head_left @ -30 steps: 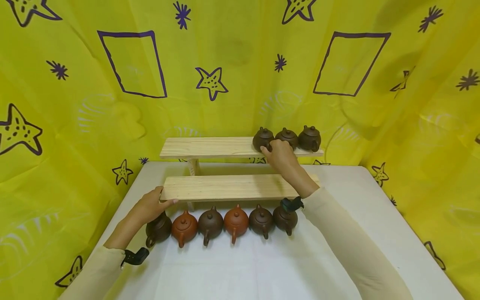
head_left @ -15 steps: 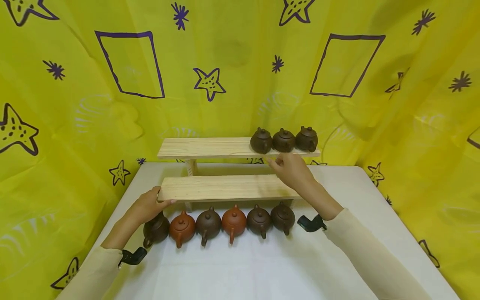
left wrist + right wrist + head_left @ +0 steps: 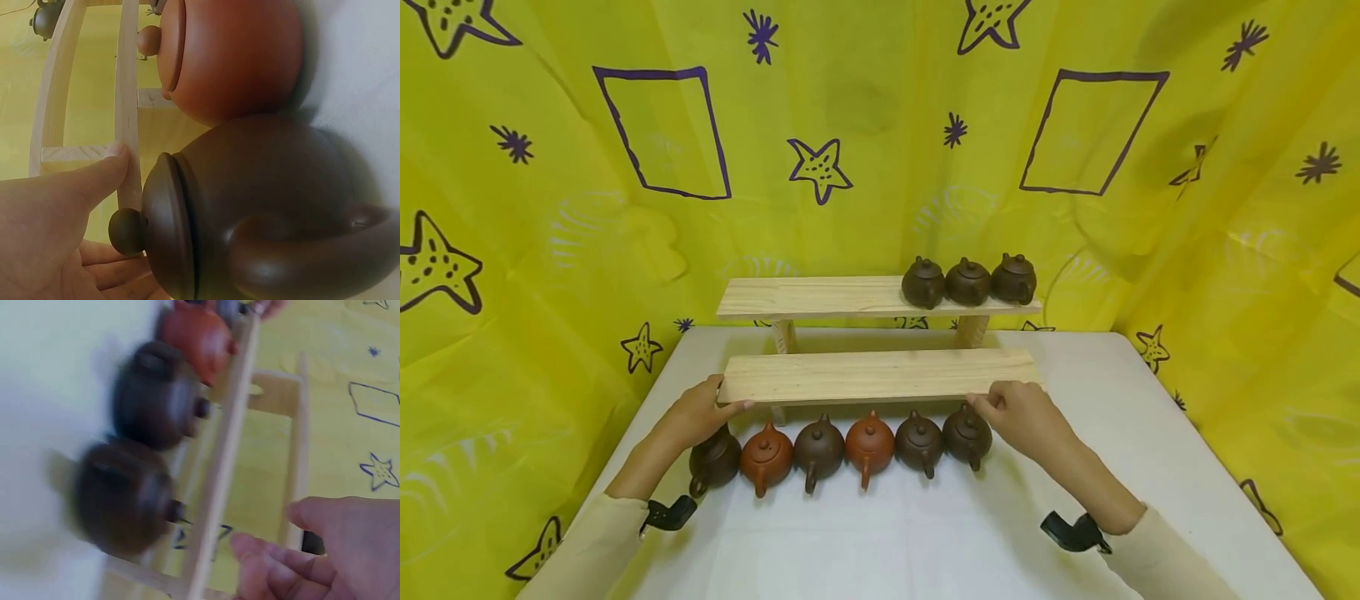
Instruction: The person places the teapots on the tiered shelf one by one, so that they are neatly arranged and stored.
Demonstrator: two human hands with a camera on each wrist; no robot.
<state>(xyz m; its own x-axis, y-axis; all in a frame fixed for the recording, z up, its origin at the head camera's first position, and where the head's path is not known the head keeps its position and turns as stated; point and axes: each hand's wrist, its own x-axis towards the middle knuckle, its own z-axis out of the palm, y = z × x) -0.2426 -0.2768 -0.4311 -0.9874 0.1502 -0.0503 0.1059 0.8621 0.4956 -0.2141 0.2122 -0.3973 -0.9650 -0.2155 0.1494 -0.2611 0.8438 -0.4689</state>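
Observation:
My left hand holds the left end of the lower wooden shelf, its thumb on the front edge. Under that hand sits a dark brown teapot, whose knobbed lid fills much of the left wrist view. My right hand is by the shelf's right front corner, loosely curled around nothing, with a gap between thumb and fingers in the blurred right wrist view. Just left of it stands another dark teapot. On the upper shelf, three dark teapots stand together at the right end.
In a row before the lower shelf stand several teapots, among them a left orange-red teapot and a second orange-red teapot, handles toward me. A white cloth covers the table. Yellow patterned curtain surrounds it on the back and sides.
My right hand has left the leftmost teapot on the upper shelf and come down and toward me to the lower shelf's right end. The left hand has stayed in place.

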